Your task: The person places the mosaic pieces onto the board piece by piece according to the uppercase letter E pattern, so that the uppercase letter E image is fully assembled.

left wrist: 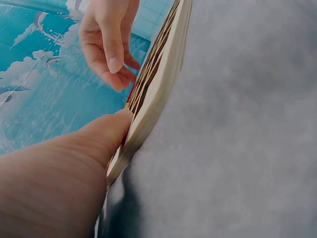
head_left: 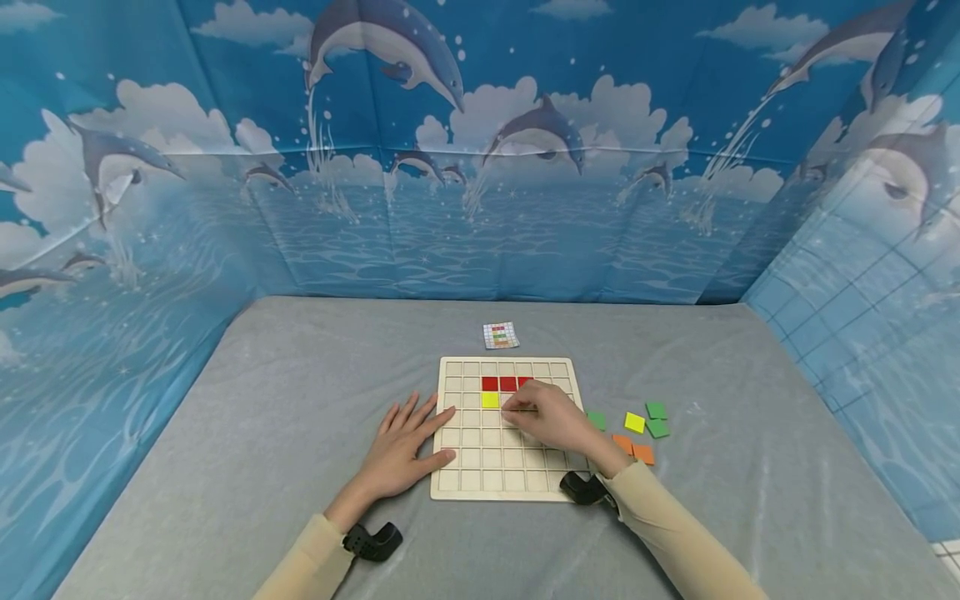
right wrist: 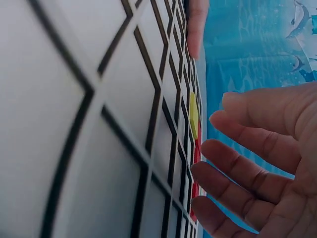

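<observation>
A pale wooden grid board (head_left: pixel 468 482) lies flat on the grey cloth. Three red tiles (head_left: pixel 490 383) sit in a row in its upper part, the rightmost partly behind the right hand. Directly below the leftmost red one is a yellow tile (head_left: pixel 490 400). My right hand (head_left: pixel 551 417) hovers over the board just right of that yellow tile, fingers loosely bent, thumb near the index fingertip. No tile shows between them in the right wrist view. My left hand (head_left: pixel 405 446) is spread at the board's left side, with thumb (left wrist: pixel 106 131) and index finger on its edge.
Right of the board lie loose tiles: a yellow one (head_left: pixel 634 422), green ones (head_left: pixel 656 411) and orange ones (head_left: pixel 643 454), some partly behind the right forearm. A small card with a coloured grid pattern (head_left: pixel 500 335) lies beyond the board. Dolphin-print curtains (head_left: pixel 480 225) surround the table.
</observation>
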Demonstrator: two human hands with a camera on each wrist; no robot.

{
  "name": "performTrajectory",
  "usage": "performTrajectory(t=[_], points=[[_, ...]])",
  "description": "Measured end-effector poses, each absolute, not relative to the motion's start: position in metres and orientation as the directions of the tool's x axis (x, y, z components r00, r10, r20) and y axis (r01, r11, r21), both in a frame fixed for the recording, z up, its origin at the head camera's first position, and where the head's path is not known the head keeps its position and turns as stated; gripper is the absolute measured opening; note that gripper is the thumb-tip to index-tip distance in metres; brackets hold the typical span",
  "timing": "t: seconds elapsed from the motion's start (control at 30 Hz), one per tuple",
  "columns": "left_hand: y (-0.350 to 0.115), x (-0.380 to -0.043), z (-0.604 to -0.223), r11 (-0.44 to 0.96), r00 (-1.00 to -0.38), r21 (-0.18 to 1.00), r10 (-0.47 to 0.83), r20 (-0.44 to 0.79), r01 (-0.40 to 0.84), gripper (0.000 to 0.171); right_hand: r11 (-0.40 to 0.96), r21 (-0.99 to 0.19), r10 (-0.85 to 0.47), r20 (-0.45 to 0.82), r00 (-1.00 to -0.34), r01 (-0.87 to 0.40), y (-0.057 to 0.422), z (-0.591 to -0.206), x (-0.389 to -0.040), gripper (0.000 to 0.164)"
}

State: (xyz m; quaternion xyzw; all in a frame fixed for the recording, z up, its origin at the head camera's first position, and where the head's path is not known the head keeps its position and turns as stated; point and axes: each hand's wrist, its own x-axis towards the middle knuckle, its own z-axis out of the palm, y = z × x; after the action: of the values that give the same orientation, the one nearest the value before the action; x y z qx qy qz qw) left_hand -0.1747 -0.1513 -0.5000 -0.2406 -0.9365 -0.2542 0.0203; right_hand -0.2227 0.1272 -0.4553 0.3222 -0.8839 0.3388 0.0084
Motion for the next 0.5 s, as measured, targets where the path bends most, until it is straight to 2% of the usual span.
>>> performTrajectory(t=[0.17, 0.33, 0.5], points=[[-0.151, -0.174, -0.501, 0.749, -0.881, 0.471, 0.443, 0.167, 0.466, 0.064, 0.564, -0.605, -0.536, 0.249, -0.806, -0.562, 0.147, -0.457, -0.222, 0.011], [-0.151, -0.175, -0.501, 0.748, -0.883, 0.478, 0.439, 0.166, 0.461, 0.065, 0.619, -0.621, -0.516, 0.14, -0.845, -0.481, 0.172, -0.45, -0.224, 0.017], [-0.151, -0.175, -0.501, 0.748, -0.884, 0.479, 0.435, 0.169, 0.46, 0.065, 0.707, -0.56, -0.502, 0.034, -0.864, -0.433, 0.195, -0.443, -0.224, 0.03]])
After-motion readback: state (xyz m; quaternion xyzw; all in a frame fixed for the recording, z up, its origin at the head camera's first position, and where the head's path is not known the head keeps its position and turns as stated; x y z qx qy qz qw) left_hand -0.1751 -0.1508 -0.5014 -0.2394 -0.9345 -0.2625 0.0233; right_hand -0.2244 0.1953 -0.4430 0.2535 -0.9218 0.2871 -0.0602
